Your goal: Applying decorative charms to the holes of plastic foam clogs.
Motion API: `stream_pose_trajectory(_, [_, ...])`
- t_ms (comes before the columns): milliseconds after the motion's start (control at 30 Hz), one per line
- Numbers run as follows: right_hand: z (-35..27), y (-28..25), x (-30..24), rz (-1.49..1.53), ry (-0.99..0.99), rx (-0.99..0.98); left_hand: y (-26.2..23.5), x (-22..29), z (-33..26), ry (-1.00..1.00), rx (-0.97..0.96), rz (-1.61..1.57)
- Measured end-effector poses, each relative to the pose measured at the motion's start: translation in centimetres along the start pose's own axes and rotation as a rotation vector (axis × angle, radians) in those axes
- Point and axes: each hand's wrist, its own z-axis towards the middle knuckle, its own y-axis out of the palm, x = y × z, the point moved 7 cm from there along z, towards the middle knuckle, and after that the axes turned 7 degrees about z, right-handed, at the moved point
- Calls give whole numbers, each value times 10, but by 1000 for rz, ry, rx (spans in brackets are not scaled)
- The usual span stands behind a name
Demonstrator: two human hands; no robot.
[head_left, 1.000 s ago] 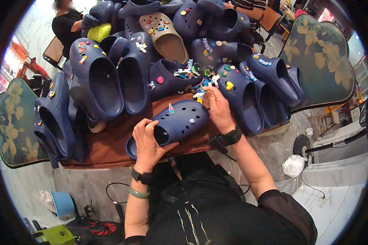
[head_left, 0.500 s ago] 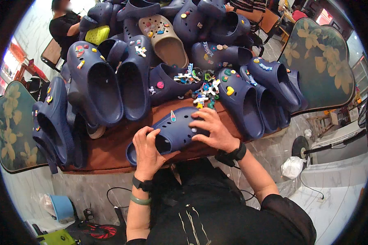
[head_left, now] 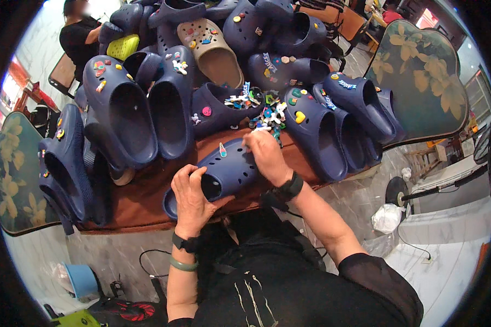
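A: Where is the navy clog (head_left: 226,171) being worked on?

B: Just below the picture's centre, lying on the brown tabletop (head_left: 139,204) at its near edge, toe pointing toward one o'clock. A small cone-shaped charm (head_left: 222,150) sits on its upper.

A: And the hands?

B: The left hand (head_left: 192,199) grips the heel end at seven o'clock of the clog, fingers curled over the rim of the opening. The right hand (head_left: 266,155) rests on the toe at two o'clock, fingers bent down and pressed narrow against the upper; whether it pinches a charm I cannot tell.

A: What lies around it?

B: A heap of loose colourful charms (head_left: 262,109) at twelve o'clock, just beyond the right hand. More navy clogs (head_left: 123,117) crowd from nine through two o'clock, a beige clog (head_left: 213,52) among them farther back. Another person (head_left: 79,38) stands at eleven o'clock.
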Motion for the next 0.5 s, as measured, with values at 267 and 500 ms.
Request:
stream_pose_trajectory(267, [18, -59, 63, -264, 166, -69, -15, -8, -21, -22, 13, -88])
stream_pose_trajectory(500, [7, -77, 49, -514, -66, 25, -15, -14, -26, -110, 11, -37])
